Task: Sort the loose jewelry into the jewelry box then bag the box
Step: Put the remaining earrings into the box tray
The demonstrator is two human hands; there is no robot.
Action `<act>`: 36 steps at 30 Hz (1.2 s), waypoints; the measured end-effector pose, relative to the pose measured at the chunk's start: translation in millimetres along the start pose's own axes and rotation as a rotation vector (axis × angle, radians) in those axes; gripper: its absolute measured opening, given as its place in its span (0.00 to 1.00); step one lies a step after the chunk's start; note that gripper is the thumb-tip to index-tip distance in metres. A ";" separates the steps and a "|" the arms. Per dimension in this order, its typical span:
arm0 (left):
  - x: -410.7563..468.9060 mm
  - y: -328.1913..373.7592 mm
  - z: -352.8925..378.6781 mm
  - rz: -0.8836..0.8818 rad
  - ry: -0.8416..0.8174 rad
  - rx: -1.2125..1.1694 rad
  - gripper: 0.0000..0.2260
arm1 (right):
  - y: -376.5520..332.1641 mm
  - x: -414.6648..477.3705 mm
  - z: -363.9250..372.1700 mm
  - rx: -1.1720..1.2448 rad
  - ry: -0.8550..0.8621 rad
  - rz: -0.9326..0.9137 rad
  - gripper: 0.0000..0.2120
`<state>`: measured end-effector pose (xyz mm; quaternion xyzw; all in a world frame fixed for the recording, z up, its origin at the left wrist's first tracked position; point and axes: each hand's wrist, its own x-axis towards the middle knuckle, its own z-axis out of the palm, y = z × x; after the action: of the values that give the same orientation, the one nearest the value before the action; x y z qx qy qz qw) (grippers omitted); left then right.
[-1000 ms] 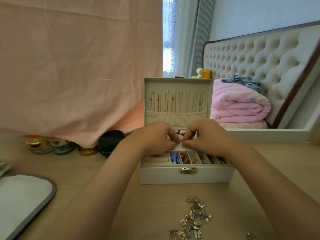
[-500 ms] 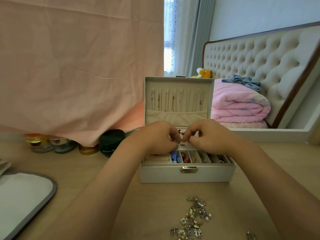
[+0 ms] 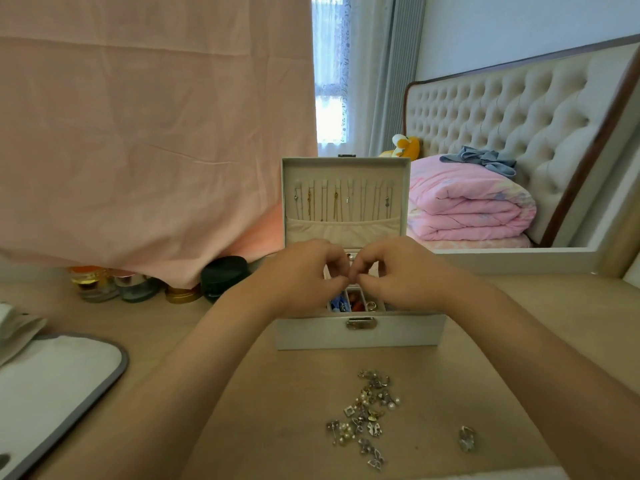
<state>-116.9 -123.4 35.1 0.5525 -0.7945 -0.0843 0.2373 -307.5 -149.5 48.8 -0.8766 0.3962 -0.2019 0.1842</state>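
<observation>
While your two hands meet over the open box, the pink cloth hangs across the view from 9 to 12 o'clock, and the bed, with its tufted headboard and a folded pink quilt, fills 2 o'clock. Below them spreads the wooden tabletop. At 8 o'clock on it lies a white tray with a grey rim.

The jewelry box stands at the middle of the tabletop with its lid upright. Chains hang in a row inside the lid above a pocket, and the front compartments hold blue and red pieces and a ring.

Your left hand and right hand hover above the box's middle compartments, knuckles up. The fingers of both are curled in narrow, and their tips come together at one spot. Whether they pinch a piece cannot be told; it is hidden or too small.

The loose jewelry lies in a scattered heap at 6 o'clock from the box, near its front wall but apart from it. One single piece lies apart at 4 o'clock from the heap.
</observation>
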 end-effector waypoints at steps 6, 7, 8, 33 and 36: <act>-46.4 17.9 5.6 0.030 -0.059 -0.121 0.02 | -6.5 -43.6 0.6 0.054 -0.060 -0.001 0.07; -53.6 19.7 9.1 0.033 -0.068 -0.116 0.03 | -5.3 -49.8 2.3 0.049 -0.085 0.011 0.07; -60.3 20.8 13.3 0.039 -0.071 -0.104 0.04 | -3.7 -55.6 4.5 0.033 -0.108 0.020 0.07; -89.5 4.0 69.6 0.087 0.025 0.051 0.09 | 14.6 -80.4 56.6 -0.214 -0.115 -0.013 0.11; -90.9 3.6 69.7 0.071 0.034 0.031 0.10 | 15.4 -80.7 59.4 -0.233 -0.088 -0.047 0.11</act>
<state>-127.6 -47.6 -50.2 0.5287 -0.8109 -0.0542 0.2449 -336.2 -87.3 -25.9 -0.9091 0.3877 -0.1202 0.0934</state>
